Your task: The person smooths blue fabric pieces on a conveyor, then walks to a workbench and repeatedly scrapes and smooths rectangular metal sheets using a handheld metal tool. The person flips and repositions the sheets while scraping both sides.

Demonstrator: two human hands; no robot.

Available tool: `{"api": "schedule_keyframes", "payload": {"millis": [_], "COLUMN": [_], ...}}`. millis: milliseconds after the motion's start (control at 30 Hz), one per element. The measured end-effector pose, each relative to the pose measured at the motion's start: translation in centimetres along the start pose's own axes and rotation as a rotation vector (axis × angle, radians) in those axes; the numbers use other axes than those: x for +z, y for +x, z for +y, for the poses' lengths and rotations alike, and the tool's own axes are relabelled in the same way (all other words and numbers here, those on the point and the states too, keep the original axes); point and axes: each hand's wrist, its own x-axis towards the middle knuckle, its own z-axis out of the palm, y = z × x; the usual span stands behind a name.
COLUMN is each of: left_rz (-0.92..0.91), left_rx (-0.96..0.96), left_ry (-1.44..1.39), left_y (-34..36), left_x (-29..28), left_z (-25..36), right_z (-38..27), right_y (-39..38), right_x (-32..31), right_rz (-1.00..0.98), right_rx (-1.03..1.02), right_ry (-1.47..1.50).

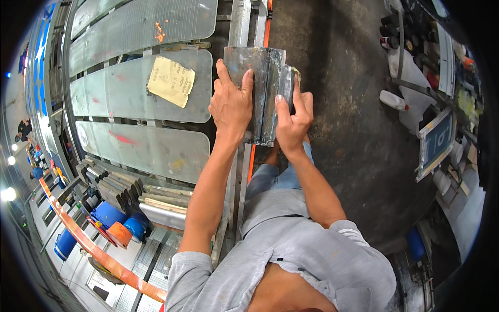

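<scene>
Curving along the lower left, an orange band (86, 245) is seen; just right of it, a blue container (106, 213) and an orange container (119, 235) are grouped below a row of worn flat tools (117, 188). Above these, frosted glass panels (112, 96) are ranged one past another, marked with red and orange stains; on one of them a creased yellowish paper (171, 82) is laid. Farther right, a stained grey plate (258, 104) is held over a metal rail (240, 23); its left part is grasped by the left hand (231, 106), thumb and index finger being pressed on its upper face. Along the plate's right side a narrower grey strip (284, 86) is clasped by the fingers of the right hand (295, 117), the thumb being set on top. Well apart, at the right, a white bottle (392, 100) and a blue-faced framed panel (436, 140) are seen beyond the dark floor (343, 171).
</scene>
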Motion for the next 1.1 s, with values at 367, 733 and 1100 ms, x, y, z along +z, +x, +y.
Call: {"api": "schedule_keyframes", "payload": {"millis": [367,733,1100], "left_rz": [0.012,0.031,0.071], "left_rx": [0.018,0.039,0.034], "left_ry": [-0.009,-0.016,-0.021], "left_y": [-0.1,0.0,-0.1], "left_x": [-0.2,0.2,-0.1], "left_z": [-0.1,-0.3,0.0], "right_z": [0.3,1.1,0.5], "right_y": [4.9,6.9,3.4], "right_x": [0.8,1.5,0.7], "right_rz": [-0.007,0.02,-0.007], "right_rx": [0.014,-0.006,-0.037], "right_ry": [-0.084,-0.095,-0.132]}}
